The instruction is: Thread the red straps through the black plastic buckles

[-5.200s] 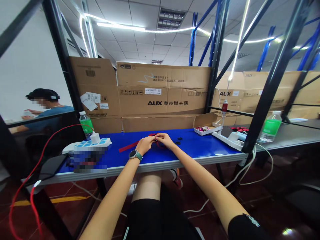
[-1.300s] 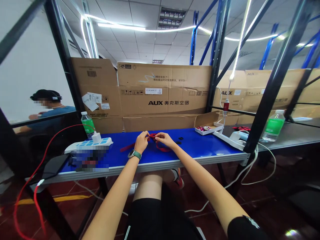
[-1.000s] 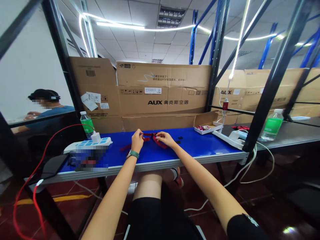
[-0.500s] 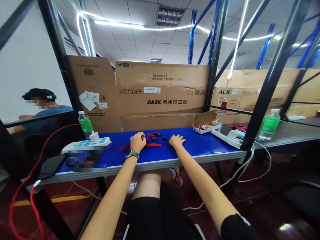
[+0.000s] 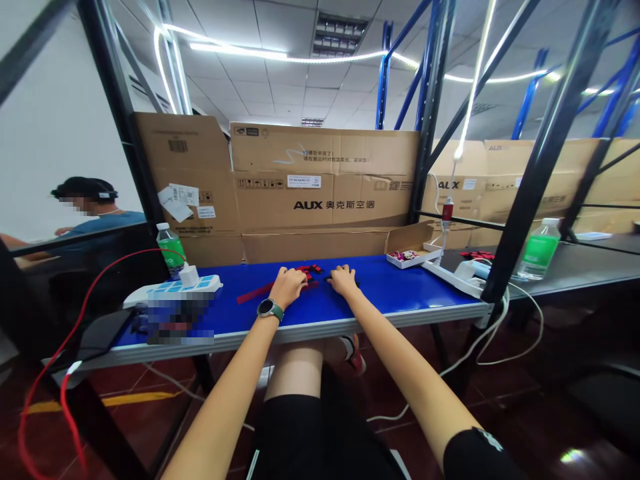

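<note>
1. Hands: the left hand (image 5: 287, 288), with a round-faced smartwatch (image 5: 270, 310) on its wrist, and the right hand (image 5: 343, 280) lie palm down near the rear of the blue worktop (image 5: 410, 293), apart from each other. Neither visibly clamps anything; any grip is hidden by the fingers.
2. Work items: a red strap (image 5: 257, 290) runs from under the left hand toward the worktop's left end. Small red pieces (image 5: 309, 270) lie just beyond the gap between the hands, and small black pieces (image 5: 330, 279) sit by the right fingertips. The grouping appears to keep them within reach.
3. Left end: a power strip (image 5: 173, 286) with blue switches carries a white charger (image 5: 189, 275), apparently placed for power access. A red cable (image 5: 100, 283) runs off the end.
4. Rear: an open carton tray (image 5: 410, 251) holds assorted small items near the rear edge.
5. Far: cardboard boxes (image 5: 320, 190) stand behind the worktop, printed "AUX 奥克斯空调".
</note>
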`<action>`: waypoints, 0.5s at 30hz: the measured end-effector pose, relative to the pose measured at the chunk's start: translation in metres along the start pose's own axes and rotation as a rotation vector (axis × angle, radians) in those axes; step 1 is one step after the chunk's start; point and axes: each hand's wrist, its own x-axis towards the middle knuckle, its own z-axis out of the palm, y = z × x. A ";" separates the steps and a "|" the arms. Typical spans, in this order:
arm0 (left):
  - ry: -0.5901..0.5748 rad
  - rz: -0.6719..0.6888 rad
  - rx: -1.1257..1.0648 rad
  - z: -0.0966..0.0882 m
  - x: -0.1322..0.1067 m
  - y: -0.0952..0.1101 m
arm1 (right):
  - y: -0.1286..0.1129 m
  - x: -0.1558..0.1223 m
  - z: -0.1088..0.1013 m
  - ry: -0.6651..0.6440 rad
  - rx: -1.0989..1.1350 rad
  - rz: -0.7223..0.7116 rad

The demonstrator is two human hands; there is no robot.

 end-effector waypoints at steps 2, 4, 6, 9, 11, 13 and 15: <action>0.067 0.002 0.056 -0.003 0.001 0.003 | -0.002 0.002 0.001 -0.010 0.006 -0.007; 0.036 0.065 0.066 -0.004 0.002 0.005 | -0.002 0.003 0.001 -0.014 0.032 -0.004; -0.076 0.160 0.041 -0.003 0.002 0.006 | -0.001 0.005 0.001 -0.034 0.060 -0.001; -0.170 0.207 0.002 0.000 0.001 0.007 | 0.001 0.004 0.002 -0.056 0.053 -0.010; -0.161 0.177 -0.002 0.001 -0.001 0.007 | 0.000 0.003 0.003 -0.047 0.024 -0.038; -0.158 0.154 0.003 0.000 -0.001 0.009 | -0.001 0.002 0.004 -0.030 0.007 -0.061; -0.156 0.157 -0.005 -0.002 0.000 0.010 | -0.002 0.002 0.004 -0.043 0.022 -0.065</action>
